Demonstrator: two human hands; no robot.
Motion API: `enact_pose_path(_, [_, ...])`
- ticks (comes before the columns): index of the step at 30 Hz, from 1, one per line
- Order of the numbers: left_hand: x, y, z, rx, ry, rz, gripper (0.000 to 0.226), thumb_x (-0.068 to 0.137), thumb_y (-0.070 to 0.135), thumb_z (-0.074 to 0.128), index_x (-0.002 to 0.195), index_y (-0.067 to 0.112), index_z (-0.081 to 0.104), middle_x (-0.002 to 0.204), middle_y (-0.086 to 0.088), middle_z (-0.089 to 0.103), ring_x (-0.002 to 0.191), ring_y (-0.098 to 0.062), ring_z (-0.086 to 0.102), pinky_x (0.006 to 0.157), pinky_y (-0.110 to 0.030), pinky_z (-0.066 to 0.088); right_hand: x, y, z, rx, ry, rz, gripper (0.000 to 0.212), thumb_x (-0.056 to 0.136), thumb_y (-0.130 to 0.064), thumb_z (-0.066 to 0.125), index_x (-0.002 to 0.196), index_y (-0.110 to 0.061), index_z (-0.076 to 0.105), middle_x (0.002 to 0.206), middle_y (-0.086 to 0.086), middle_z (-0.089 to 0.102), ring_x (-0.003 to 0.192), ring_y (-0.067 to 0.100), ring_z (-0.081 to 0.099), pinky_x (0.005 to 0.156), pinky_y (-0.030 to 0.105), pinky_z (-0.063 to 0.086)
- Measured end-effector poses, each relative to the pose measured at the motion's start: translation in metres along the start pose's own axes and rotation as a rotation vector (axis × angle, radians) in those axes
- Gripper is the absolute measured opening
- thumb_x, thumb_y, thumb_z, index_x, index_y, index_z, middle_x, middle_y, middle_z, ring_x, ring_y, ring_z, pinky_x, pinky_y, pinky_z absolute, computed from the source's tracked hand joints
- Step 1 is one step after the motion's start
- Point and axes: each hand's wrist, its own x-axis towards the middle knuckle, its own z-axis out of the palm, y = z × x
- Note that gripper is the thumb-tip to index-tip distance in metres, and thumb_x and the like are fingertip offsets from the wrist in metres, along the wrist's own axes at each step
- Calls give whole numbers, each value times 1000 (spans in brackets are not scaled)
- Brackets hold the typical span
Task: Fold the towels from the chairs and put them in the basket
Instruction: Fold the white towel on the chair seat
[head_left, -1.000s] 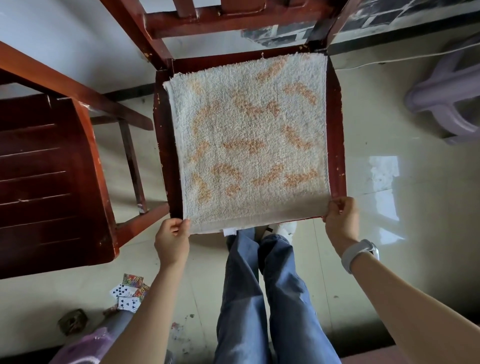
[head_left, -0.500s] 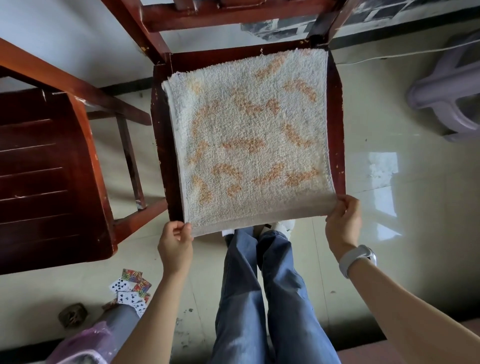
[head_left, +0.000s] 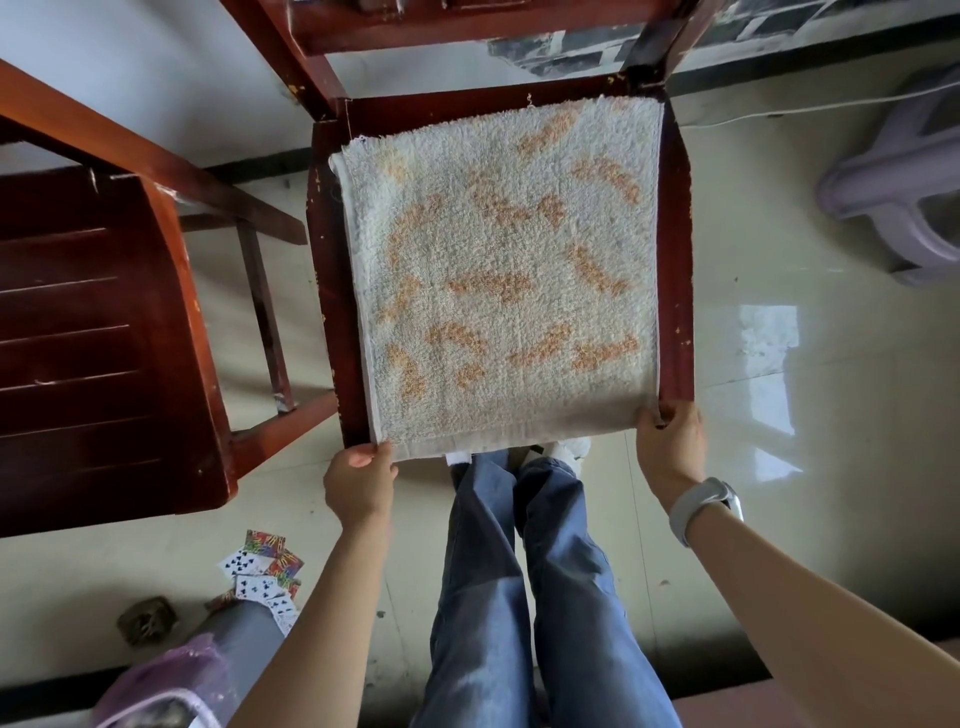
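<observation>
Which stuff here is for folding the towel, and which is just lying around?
For the job:
towel
chair it lies on
left hand and right hand, each holding a near corner

Just lying about:
playing cards on the floor
purple stool
second chair

The towel (head_left: 498, 270) is covering nearly the whole chair seat (head_left: 675, 312), leaving only narrow wood strips showing at the sides and back. The chair back rails (head_left: 467, 36) are blocking the far side. A second chair (head_left: 104, 338) is standing close on the left, narrowing that gap. Bare floor (head_left: 779, 364) is lying open to the right, with a plastic stool (head_left: 898, 176) further off
</observation>
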Motion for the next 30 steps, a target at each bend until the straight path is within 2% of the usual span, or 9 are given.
enact_pose_path(4, [-3,2,-2,-23,3,38,6,83,9,64,81,5,60,80,-6,61,61,-8,56,70,-28,49,-1,-4,-2,4,-2,-1,23,92,-11,44,100,5,59,113,25,51,92,37,51,72,24,28])
enact_pose_path(6, [-2,4,-4,6,-22,70,10,82,10,64,75,10,58,74,-2,59,61,-11,54,71,-30,48,-1,-5,-4,49,-42,9,24,92,-14,45,100,1,62,108,22,55,92,33,51,79,25,35])
enact_pose_path(9, [1,5,-9,49,-65,103,12,82,11,65,74,14,56,78,-5,60,72,-20,53,75,-35,47,1,-8,-6,189,-123,62,20,86,-11,48,92,-3,65,85,11,61,87,31,55,80,43,49])
enact_pose_path(11, [2,5,-12,61,-99,107,9,82,12,65,79,12,57,82,-6,60,74,-17,54,74,-32,46,3,-10,-11,239,-153,80,14,82,-9,51,78,-10,65,70,0,58,72,23,53,65,35,47])
enact_pose_path(14, [4,5,-15,25,-142,81,9,83,13,65,79,13,57,81,-1,60,73,-11,54,69,-24,45,3,-7,-18,208,-223,12,15,81,-10,52,71,-10,63,59,-2,50,56,14,41,49,21,35])
enact_pose_path(16, [4,7,-18,-40,-175,58,9,83,11,65,78,13,58,80,-3,60,73,-12,57,67,-22,46,2,-6,-23,145,-298,-73,17,83,-11,53,69,-7,60,56,0,46,54,13,37,43,16,31])
enact_pose_path(18, [3,12,-21,-81,-193,66,8,84,10,64,78,12,58,77,-5,61,72,-14,59,67,-22,49,2,-6,-25,88,-323,-129,20,85,-12,52,66,-8,58,57,0,48,54,12,39,47,20,33])
enact_pose_path(25, [-12,41,-43,-143,-225,261,9,86,7,60,83,12,54,75,-7,59,66,-16,58,60,-15,53,3,-18,-52,239,-219,-84,19,90,-10,46,80,-2,61,60,7,51,53,18,41,52,29,35])
enact_pose_path(30, [-42,79,-57,-172,-269,436,20,90,10,55,82,28,56,73,5,58,60,-7,57,61,-18,50,-4,-50,-84,492,-191,-47,16,89,-5,45,97,-2,59,67,5,53,62,21,48,58,33,43])
